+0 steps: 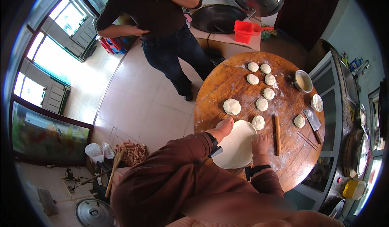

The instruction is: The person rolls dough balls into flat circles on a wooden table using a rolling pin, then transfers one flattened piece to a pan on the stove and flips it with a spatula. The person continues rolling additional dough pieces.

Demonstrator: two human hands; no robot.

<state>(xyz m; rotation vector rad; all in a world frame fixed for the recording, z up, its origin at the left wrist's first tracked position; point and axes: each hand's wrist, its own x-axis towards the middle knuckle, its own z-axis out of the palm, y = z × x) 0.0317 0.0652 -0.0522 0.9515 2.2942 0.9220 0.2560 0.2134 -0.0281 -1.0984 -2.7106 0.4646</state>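
Note:
A large flat round of rolled dough (235,146) lies before me on the round wooden table (299,169). My left hand (225,126) grips its left upper edge, and my right hand (260,145) holds the right edge, fingertips partly hidden. Just above the sheet sit a thick dough disc (232,106) and a dough ball (258,122). Several more dough balls (262,104) stand farther up the table. To the right of my right hand lies a wooden rolling pin (277,136). Another dough ball (299,121) is beside a cleaver (312,118).
A metal bowl (303,81), a small bowl of white powder (317,102) and chopsticks (307,140) are at the table's right. Across stands a person (161,17) near a large wok (218,19) and a red plastic container (243,31). A counter (343,154) runs along the right.

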